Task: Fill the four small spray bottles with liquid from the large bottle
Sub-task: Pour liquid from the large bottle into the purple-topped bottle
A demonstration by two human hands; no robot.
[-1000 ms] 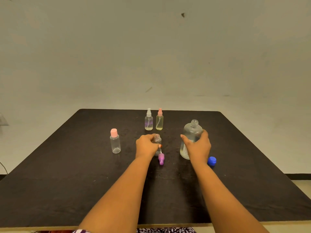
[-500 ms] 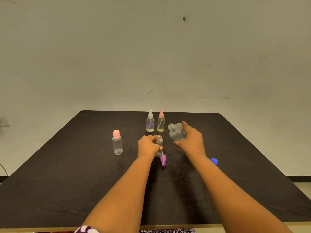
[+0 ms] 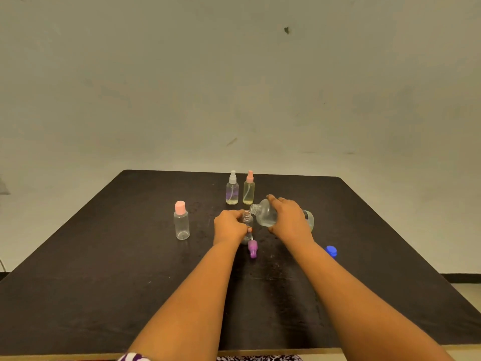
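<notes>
My right hand (image 3: 289,218) grips the large clear bottle (image 3: 265,214), tipped on its side with its open neck just above the mouth of a small uncapped bottle (image 3: 246,220). My left hand (image 3: 230,226) holds that small bottle upright on the dark table (image 3: 104,282). Its purple spray top (image 3: 252,248) lies on the table just in front. Two capped spray bottles stand behind, one with a white top (image 3: 232,190) and one with a pink top (image 3: 248,189). A pink-capped small bottle (image 3: 181,222) stands to the left.
The large bottle's blue cap (image 3: 331,250) lies on the table right of my right forearm. A plain wall rises behind the table's far edge. The near table edge runs under my forearms.
My right hand lifted the large bottle off the table, carried it left and tipped it, its neck now at the small bottle's mouth. My left hand stayed on the small bottle.
</notes>
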